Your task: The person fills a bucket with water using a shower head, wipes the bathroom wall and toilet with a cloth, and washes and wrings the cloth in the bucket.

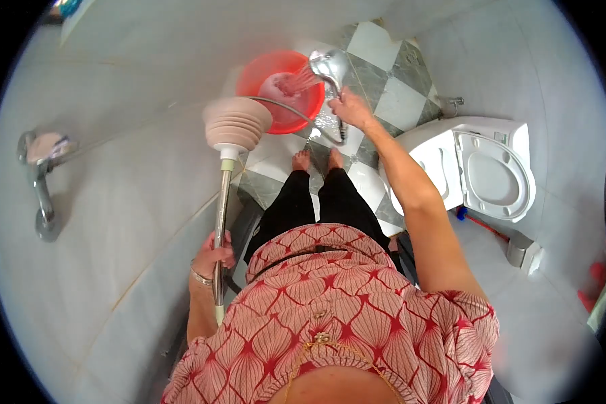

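Head view: grasping shower head [330, 65] in right hand [350, 109], at right edge of red basin [250, 75], spraying into it; seeing water [284, 91] pooled inside already, can't judge level. Clasping plunger [237, 126] in left hand [210, 257], raised left of basin, not dipped in.

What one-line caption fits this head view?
Right hand sprays water from a shower head into a red basin while the left hand holds a plunger by its handle.
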`<action>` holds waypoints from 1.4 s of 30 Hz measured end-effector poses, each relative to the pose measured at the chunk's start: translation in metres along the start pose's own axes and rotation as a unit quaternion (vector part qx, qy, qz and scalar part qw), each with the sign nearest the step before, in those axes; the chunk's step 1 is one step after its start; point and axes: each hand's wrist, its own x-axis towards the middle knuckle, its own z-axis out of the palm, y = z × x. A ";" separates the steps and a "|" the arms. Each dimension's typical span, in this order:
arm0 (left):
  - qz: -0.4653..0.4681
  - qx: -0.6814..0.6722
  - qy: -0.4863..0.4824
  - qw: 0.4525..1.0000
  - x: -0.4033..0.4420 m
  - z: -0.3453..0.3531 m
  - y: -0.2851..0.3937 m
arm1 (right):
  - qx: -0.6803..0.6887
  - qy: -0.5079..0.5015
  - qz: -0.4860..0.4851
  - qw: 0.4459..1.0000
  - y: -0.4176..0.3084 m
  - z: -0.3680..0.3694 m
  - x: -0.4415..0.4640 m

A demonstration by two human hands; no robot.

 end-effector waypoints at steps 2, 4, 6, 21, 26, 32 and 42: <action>0.006 -0.008 -0.006 1.000 0.007 0.006 0.007 | 0.050 -0.038 -0.006 0.998 0.007 0.026 0.030; 0.039 -0.023 0.007 0.999 0.012 0.011 0.009 | 0.143 -0.018 -0.020 0.989 -0.008 0.032 0.038; 0.040 -0.004 0.013 0.999 0.022 0.025 0.013 | 0.258 -0.081 0.066 0.961 -0.014 0.030 0.050; 0.069 -0.106 0.133 0.983 -0.037 0.043 -0.092 | 0.278 -0.141 0.160 0.937 0.033 0.136 0.118; -0.019 -0.200 0.143 0.969 -0.050 0.049 -0.123 | 0.217 -0.148 0.152 0.953 0.037 0.155 0.124; -0.056 -0.143 0.235 0.960 0.059 -0.003 -0.143 | 0.389 -0.092 0.169 0.901 0.045 0.181 0.152; -0.077 -0.125 0.110 0.983 0.258 -0.141 -0.099 | 0.362 -0.073 0.082 0.926 0.036 0.179 0.129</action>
